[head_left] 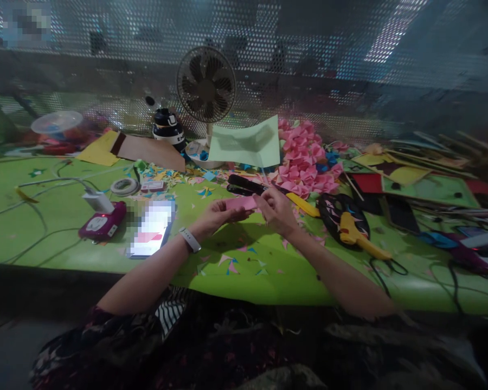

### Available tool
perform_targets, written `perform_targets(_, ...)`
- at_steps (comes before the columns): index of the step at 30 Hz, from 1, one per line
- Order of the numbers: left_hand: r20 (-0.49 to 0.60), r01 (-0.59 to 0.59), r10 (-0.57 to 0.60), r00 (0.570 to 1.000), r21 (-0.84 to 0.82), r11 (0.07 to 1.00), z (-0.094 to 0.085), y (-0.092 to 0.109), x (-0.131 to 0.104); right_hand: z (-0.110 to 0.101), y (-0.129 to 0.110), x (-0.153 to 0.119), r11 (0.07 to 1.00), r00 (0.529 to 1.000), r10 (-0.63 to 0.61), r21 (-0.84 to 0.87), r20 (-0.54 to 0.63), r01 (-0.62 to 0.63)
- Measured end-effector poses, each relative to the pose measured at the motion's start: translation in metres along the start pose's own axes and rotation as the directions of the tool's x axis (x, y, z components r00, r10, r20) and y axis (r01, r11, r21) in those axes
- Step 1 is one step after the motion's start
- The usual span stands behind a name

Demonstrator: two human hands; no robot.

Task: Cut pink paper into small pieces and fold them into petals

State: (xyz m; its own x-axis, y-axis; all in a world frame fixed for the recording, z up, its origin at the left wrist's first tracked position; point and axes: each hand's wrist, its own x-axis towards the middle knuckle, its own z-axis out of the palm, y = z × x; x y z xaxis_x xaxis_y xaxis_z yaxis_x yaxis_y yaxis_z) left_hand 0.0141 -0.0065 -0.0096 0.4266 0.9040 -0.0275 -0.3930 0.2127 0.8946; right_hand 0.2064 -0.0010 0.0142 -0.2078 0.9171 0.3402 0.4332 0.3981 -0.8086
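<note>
A small flat piece of pink paper (241, 203) is held between my two hands above the green table. My left hand (219, 215) grips its left part, thumb on top. The fingers of my right hand (277, 210) are pinched together at its right end. Just behind my hands lie black-handled tools (244, 184), and behind them a heap of folded pink paper pieces (305, 157). Small colored paper scraps (231, 264) are scattered on the table in front of my hands.
A lit phone (152, 230), a purple power box (103, 222) with cables and a tape roll (124, 186) lie left. A fan (206, 84) and pale green sheet (246, 143) stand behind. A yellow glue gun (353, 232) lies right, near stacked frames (431, 189).
</note>
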Motion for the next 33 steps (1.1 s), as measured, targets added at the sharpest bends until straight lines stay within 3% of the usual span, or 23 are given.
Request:
perform_targets(4, 0.019, 0.002, -0.002, 1.0, 0.011, 1.0, 0.0, 0.002, -0.002, 0.001, -0.001, 0.001, 0.995, 0.993, -0.053, -0.083, 0.11, 0.062)
perform_targets(10, -0.039, -0.035, 0.039, 0.998, 0.104, 0.994, -0.003, 0.005, -0.001, 0.0, -0.004, 0.0, 0.989, 0.991, -0.119, -0.077, 0.059, 0.123)
perform_targets(13, -0.038, -0.068, 0.073, 0.997, 0.105, 0.992, -0.004, 0.006, 0.0, -0.003, -0.007, 0.0, 0.997, 0.986, 0.023, 0.073, 0.165, -0.035)
perform_targets(16, -0.047, -0.079, 0.085, 0.995, 0.123, 0.989, -0.003, 0.006, -0.001, -0.004, -0.01, -0.002, 0.936, 0.924, 0.17, 0.237, 0.342, -0.26)
perform_targets(18, -0.059, -0.083, 0.091, 0.994, 0.137, 0.987, -0.002, 0.007, -0.002, -0.002, -0.011, -0.002, 0.888, 0.903, 0.216, 0.309, 0.372, -0.339)
perform_targets(24, -0.089, -0.078, 0.095, 0.991, 0.173, 0.982, -0.003, 0.01, -0.002, -0.005, -0.012, 0.002, 0.848, 0.863, 0.232, 0.34, 0.449, -0.405)
perform_targets(29, -0.201, -0.128, 0.155, 0.967, 0.143, 0.981, -0.009, 0.011, 0.003, -0.027, -0.007, 0.012, 0.847, 0.882, 0.222, 0.365, 0.416, -0.386)
perform_targets(33, -0.196, -0.137, 0.166, 0.966, 0.15, 0.979, -0.007, 0.009, 0.003, -0.03, -0.003, 0.015, 0.847, 0.83, 0.252, 0.302, 0.497, -0.438)
